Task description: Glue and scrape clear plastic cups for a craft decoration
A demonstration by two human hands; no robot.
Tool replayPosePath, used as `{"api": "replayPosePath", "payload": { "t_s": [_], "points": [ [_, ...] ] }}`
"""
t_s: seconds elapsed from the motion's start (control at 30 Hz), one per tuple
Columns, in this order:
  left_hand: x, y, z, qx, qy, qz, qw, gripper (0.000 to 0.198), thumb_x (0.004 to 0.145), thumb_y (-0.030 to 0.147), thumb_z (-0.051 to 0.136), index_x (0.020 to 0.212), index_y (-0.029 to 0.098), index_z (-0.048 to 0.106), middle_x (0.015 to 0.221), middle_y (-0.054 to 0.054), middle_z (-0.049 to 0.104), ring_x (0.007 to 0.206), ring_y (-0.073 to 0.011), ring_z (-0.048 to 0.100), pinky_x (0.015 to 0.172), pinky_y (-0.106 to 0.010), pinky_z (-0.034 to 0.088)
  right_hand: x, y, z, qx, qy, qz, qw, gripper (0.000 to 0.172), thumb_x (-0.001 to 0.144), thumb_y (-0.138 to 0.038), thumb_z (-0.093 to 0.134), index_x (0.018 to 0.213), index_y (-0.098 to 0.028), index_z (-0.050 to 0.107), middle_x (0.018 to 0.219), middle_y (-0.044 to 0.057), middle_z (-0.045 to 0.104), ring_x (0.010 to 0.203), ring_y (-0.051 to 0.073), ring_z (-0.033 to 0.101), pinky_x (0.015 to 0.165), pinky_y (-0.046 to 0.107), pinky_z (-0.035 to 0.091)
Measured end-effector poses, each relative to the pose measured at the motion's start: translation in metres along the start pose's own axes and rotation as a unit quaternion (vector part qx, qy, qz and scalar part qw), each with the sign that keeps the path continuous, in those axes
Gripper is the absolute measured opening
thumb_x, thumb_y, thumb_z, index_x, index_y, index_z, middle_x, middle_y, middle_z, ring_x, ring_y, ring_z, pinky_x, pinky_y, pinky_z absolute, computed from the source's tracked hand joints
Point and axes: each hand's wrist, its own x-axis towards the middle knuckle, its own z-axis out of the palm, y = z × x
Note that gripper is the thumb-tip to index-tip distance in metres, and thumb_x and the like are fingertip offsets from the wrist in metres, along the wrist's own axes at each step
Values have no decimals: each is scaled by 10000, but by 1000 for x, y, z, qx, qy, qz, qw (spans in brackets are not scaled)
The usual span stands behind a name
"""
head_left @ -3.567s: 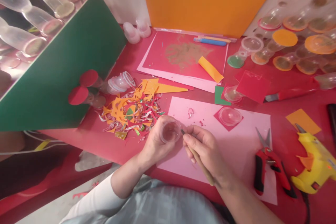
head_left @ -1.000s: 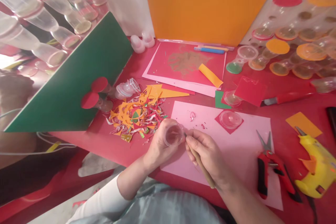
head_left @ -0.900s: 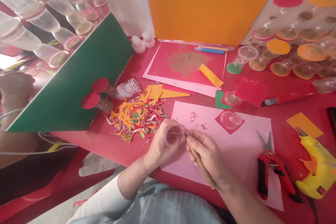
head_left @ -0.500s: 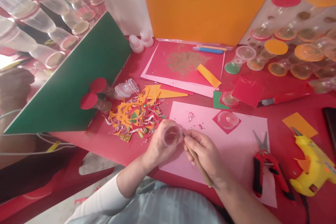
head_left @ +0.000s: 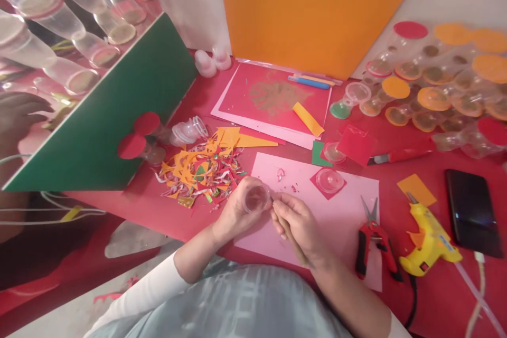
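My left hand (head_left: 236, 210) is wrapped around a clear plastic cup (head_left: 256, 197), its round opening tilted up toward me. A slim tool with a tan handle (head_left: 295, 245) is pinched in my right hand (head_left: 298, 215); its dark tip meets the cup's right rim, and its exact kind is hard to make out. Below both hands lies a pink sheet (head_left: 273, 240) with small red scraps on it. To the right on that sheet, a clear round plastic piece (head_left: 329, 180) rests on a red paper square (head_left: 328, 195).
Paper cuttings (head_left: 202, 171) are heaped to the left, beside a green board (head_left: 106, 111). At the right lie pruning shears (head_left: 374, 237), a yellow glue gun (head_left: 430, 240) and a phone (head_left: 473, 211). Joined plastic cups (head_left: 431, 100) stand behind; another person's arm (head_left: 16, 116) shows at far left.
The view has turned slightly right, bringing the whole phone into sight. Both hands keep the same grips, with the tool's tip still at the cup's rim.
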Motion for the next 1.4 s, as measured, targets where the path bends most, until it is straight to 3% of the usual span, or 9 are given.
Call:
{"api": "replayPosePath", "payload": {
  "t_s": [0.17,0.27,0.53,0.73,1.03,1.17,1.4],
  "points": [
    [2,1,-3,-69,-20,-51,996,257,868,306,679,1023,214,495,840,-4,646,718,-130,640,673,-265,530,0,-6,1,17,-14,2,1000,328,793,-500,692,750,-199,569,604,-48,553,394,67,412,358,189,314],
    [4,3,-6,-52,-10,-71,996,296,821,318,720,1010,211,520,898,-27,648,799,-158,646,737,-296,536,-1,-10,2,-2,-12,-7,1000,351,797,-528,689,755,-189,610,616,-36,560,404,72,427,358,195,319],
    [0,-2,-8,-49,6,-72,996,312,773,230,704,1024,214,519,952,-23,617,848,-172,644,773,-312,528,-5,-11,4,-26,7,-6,1000,238,785,-415,699,795,-182,654,631,-31,598,443,77,470,398,189,370],
    [0,0,-8,-69,4,-56,996,293,782,198,689,1029,213,533,947,-31,635,827,-167,646,754,-291,521,-4,-13,6,-35,29,-10,999,252,777,-424,702,739,-189,617,608,-35,595,425,73,462,394,190,368],
    [3,3,-5,-129,-36,-95,987,261,831,281,697,1002,212,513,910,-29,651,779,-148,648,721,-268,517,1,-11,4,-28,35,-30,999,304,767,-478,726,724,-200,610,597,-41,582,418,74,456,384,191,366],
    [3,2,-6,-106,-17,-98,989,272,828,310,716,993,205,528,947,-52,653,875,-180,660,809,-308,524,3,-13,4,0,44,-47,998,323,766,-502,743,808,-196,645,637,-34,596,445,75,468,396,190,378],
    [4,5,-5,-129,11,-137,982,402,757,312,784,1009,218,485,911,-22,659,818,-162,660,766,-286,519,-1,-10,3,-42,45,-54,997,281,797,-455,732,807,-199,614,621,-52,567,462,74,481,421,184,400]
  ]
}}
